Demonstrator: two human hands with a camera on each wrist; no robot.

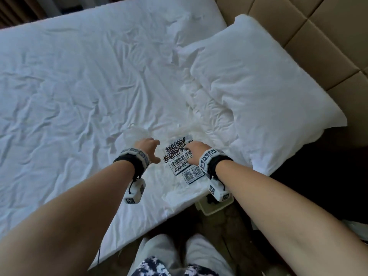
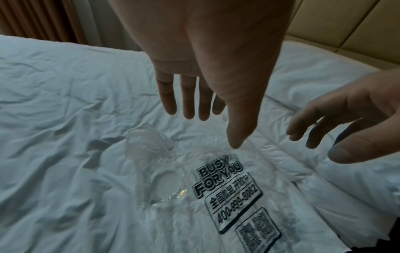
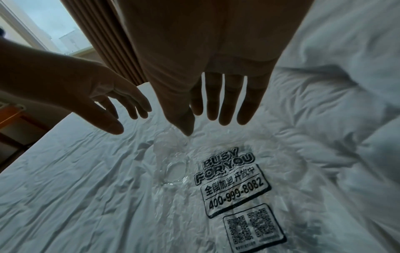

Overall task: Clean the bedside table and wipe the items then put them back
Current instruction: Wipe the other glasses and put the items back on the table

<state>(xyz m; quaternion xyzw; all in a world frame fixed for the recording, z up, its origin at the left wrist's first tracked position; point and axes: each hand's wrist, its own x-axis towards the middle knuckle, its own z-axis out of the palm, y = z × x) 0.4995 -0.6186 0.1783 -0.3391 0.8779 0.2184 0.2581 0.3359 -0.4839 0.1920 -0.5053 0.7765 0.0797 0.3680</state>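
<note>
A clear plastic bag [image 1: 182,166] printed "BUSY FOR YOU" with a phone number and QR codes lies flat on the white bed sheet [image 1: 69,86] near the bed's near edge. A clear cup-like item [image 2: 160,172] lies on its side at the bag's left edge; whether it is inside the bag I cannot tell. My left hand [image 1: 149,150] hovers over this clear item [image 3: 173,162], fingers straight and spread, holding nothing. My right hand [image 1: 193,154] hovers over the bag's print [image 3: 229,179], also flat and empty. The wrist views show both hands [image 2: 194,102] [image 3: 218,106] above the plastic, not touching it.
A white pillow [image 1: 258,86] lies right of the bag against a tan padded headboard [image 1: 318,36]. A pale box-like object [image 1: 211,209] stands on the dark floor by the bed's corner. Brown curtains [image 3: 103,42] and a window are beyond the bed's far side.
</note>
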